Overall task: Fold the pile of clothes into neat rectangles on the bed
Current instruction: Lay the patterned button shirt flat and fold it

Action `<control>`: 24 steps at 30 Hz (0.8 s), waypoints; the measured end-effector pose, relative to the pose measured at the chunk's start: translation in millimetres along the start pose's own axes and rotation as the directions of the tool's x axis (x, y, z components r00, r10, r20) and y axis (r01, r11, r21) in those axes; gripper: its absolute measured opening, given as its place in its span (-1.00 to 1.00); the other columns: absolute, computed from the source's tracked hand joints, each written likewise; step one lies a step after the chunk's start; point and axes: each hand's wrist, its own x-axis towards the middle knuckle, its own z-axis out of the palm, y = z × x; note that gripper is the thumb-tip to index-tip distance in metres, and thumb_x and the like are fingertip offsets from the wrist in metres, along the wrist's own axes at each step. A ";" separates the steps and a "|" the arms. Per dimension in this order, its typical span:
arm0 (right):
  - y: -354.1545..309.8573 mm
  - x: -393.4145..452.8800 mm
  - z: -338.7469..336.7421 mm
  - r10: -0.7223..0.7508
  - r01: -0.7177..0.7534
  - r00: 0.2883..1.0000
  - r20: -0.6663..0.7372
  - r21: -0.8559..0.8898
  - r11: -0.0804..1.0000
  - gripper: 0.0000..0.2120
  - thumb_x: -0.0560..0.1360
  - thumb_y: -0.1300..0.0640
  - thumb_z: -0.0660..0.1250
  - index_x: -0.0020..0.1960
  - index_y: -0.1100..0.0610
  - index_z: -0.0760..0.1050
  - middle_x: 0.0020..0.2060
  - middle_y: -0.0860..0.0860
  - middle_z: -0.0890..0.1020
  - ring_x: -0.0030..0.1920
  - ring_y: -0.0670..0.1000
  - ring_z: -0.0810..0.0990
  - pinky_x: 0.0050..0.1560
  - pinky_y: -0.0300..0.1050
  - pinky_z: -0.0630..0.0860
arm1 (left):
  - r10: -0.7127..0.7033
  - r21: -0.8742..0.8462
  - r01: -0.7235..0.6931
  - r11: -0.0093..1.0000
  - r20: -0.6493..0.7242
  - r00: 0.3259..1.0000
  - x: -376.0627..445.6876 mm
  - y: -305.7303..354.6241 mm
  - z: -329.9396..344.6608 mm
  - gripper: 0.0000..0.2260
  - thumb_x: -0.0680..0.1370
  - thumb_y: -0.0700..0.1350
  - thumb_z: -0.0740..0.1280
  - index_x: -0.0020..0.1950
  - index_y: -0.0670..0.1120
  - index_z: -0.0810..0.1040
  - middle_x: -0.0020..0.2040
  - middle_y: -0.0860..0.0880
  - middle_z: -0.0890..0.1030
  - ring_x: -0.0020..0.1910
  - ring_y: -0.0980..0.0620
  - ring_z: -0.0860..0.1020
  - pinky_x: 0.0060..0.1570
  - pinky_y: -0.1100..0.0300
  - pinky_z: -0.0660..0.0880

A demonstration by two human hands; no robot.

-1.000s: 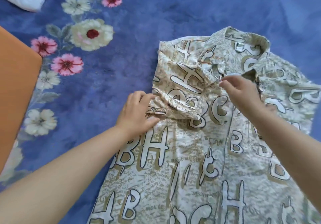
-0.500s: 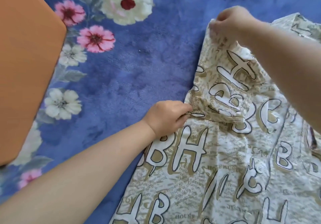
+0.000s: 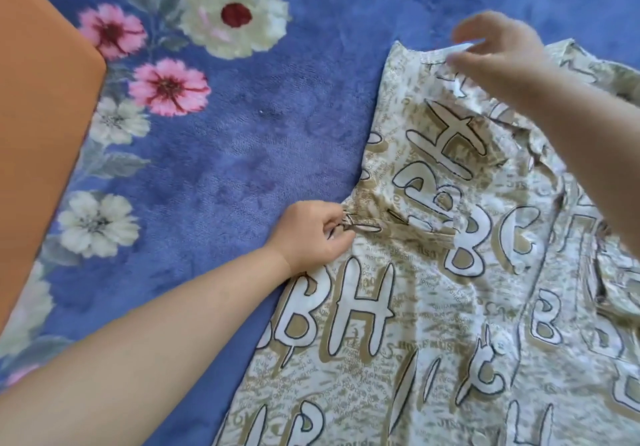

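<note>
A cream and tan shirt (image 3: 433, 307) printed with big white letters lies spread on the blue bed cover, filling the right half of the view. Its left sleeve is folded inward over the chest. My left hand (image 3: 311, 234) pinches the sleeve's cuff edge at the shirt's left side. My right hand (image 3: 498, 47), blurred, pinches the shirt's top edge at the shoulder, near the collar, slightly lifted. My right forearm hides part of the collar area.
The blue fleece cover (image 3: 242, 154) with pink and white flowers spreads to the left of the shirt. An orange flat object (image 3: 38, 127) occupies the far left edge.
My right hand went from the shirt's middle up to the shoulder edge and now lifts it. My left hand stayed pinching the cuff. The camera view shifted left.
</note>
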 end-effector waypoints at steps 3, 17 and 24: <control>29.0 -31.5 -24.5 -0.051 0.114 0.979 0.199 -0.317 0.942 -0.52 0.43 0.36 0.27 0.33 0.15 0.37 0.28 0.08 0.44 0.24 0.02 0.41 0.27 -0.16 0.28 | 0.095 0.233 -0.054 0.971 -0.165 0.982 -10.9 3.8 8.7 -0.82 0.32 0.09 0.19 -0.25 0.06 0.23 -0.29 0.09 0.33 -0.40 0.02 0.40 -0.43 0.14 0.39; 87.6 -55.1 -14.2 -0.330 0.347 0.933 0.144 -0.605 0.717 -0.70 0.49 0.34 0.21 0.20 0.31 0.49 0.02 0.26 0.59 -0.05 0.26 0.57 -0.17 0.08 0.49 | 0.326 0.561 -0.315 0.765 0.084 0.942 36.3 96.3 60.9 -0.57 0.46 0.23 0.08 -0.22 -0.08 0.52 -0.31 0.01 0.50 -0.31 0.03 0.41 -0.29 0.21 0.26; 96.6 -43.9 -21.9 -0.207 0.308 0.951 0.229 -0.647 0.698 -0.80 0.45 0.39 0.20 0.06 0.34 0.44 -0.10 0.23 0.53 -0.17 0.14 0.47 -0.21 0.01 0.47 | -0.247 0.572 0.098 0.815 0.190 0.950 59.1 117.7 83.8 -0.70 0.56 -0.03 0.20 0.23 -0.16 0.34 0.12 -0.12 0.49 0.07 -0.12 0.50 -0.17 0.12 0.32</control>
